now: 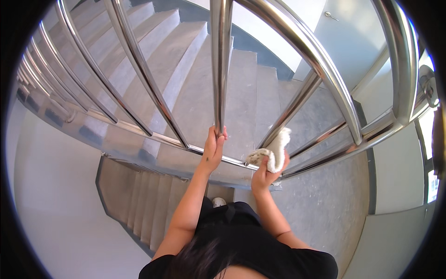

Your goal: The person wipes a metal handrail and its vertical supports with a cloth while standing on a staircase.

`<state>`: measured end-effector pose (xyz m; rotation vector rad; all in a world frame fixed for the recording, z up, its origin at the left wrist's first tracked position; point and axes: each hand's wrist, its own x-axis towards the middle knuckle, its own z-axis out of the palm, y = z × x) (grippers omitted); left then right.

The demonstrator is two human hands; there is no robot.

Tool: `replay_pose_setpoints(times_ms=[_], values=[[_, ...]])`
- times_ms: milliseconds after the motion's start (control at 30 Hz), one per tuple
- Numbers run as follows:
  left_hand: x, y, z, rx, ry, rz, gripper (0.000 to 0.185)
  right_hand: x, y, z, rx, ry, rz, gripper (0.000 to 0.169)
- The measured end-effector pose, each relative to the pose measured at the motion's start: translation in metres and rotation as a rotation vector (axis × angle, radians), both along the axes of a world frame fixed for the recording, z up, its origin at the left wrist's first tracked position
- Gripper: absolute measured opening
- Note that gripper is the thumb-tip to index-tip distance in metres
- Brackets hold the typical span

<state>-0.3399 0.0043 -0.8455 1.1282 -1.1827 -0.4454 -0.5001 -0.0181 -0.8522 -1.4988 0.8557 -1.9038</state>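
Observation:
My left hand [213,148] grips a polished metal baluster [219,76] low down, just above the bottom rail [230,160] of the stair railing. In my right hand [266,174] is a folded white cloth [277,148] with a fleecy edge and grey smudges. The cloth lies against the lower end of another slanting metal baluster [292,101], close to where it meets the bottom rail. Part of that baluster's foot is hidden behind the cloth.
Beyond the railing, concrete steps [184,59] rise to the upper left. Another flight [150,195] lies at lower left. A curved metal handrail [313,52] arches at upper right, with a door [334,45] behind it. Concrete floor [324,202] spreads to my right.

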Motion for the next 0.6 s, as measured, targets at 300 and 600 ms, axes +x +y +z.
replay_pose_setpoints(times_ms=[300, 600], values=[[0.011, 0.004, -0.025, 0.079, -0.09, -0.002, 0.03, 0.085, -0.013, 0.17, -0.209, 0.137, 0.531, 0.041], [0.028, 0.065, -0.017, -0.082, -0.335, 0.789, 0.043, 0.093, -0.025, 0.08, 0.056, 0.293, 0.624, 0.036]])
